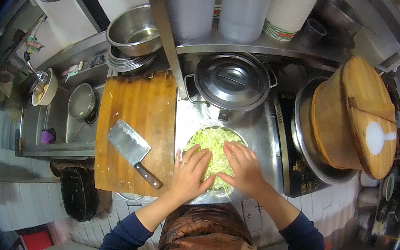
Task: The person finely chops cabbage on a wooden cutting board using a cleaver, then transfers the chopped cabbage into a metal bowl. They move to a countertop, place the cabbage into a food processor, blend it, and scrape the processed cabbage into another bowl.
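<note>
Finely chopped pale green vegetable (218,143), which looks like cabbage, fills a round metal bowl (243,138) on the steel counter in front of me. My left hand (191,170) rests on the heap's left side, its fingers spread and a ring on one of them. On the right side lies my right hand (242,168), fingertips on the shreds and thumb pointing towards the left hand. Neither hand is closed around anything that I can see. A cleaver (131,144) with a dark wooden handle lies flat on the wooden cutting board (141,104) to the left.
Behind the bowl stands a lidded steel pot (231,81). A wooden steamer barrel (324,120) sits in a metal basin on an induction cooker (295,174) at right. A sink (56,127) lies left of the board. Stacked plastic containers (244,13) line the shelf above.
</note>
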`<state>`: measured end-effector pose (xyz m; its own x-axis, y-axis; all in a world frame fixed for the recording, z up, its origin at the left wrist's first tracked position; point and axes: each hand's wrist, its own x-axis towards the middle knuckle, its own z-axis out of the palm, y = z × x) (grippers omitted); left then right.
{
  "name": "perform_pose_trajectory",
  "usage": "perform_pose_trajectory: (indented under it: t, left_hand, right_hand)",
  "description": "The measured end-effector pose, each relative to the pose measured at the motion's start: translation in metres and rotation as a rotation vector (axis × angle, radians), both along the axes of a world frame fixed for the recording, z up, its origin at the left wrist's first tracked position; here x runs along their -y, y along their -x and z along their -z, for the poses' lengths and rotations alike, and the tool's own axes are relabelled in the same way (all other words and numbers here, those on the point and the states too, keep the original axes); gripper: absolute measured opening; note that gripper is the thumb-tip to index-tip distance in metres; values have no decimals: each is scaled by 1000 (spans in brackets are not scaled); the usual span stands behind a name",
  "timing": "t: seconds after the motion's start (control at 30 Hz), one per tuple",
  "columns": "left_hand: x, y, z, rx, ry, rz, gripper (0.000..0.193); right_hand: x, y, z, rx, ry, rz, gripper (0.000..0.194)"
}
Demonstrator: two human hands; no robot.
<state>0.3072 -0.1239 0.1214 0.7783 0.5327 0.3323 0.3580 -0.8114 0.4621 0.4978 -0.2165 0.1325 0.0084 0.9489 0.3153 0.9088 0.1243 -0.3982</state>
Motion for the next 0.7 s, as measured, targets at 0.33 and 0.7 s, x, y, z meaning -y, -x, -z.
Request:
perform_pose_trajectory:
  t: [0.33, 0.7]
  left_hand:
    - [-28, -11, -12, -164, 65, 188, 88]
    - [-32, -23, -24, -681, 83, 257, 103]
  right_hand:
    - [-1, 0, 1, 42, 84, -111, 89]
    - [-13, 0, 2, -7, 375, -27, 110]
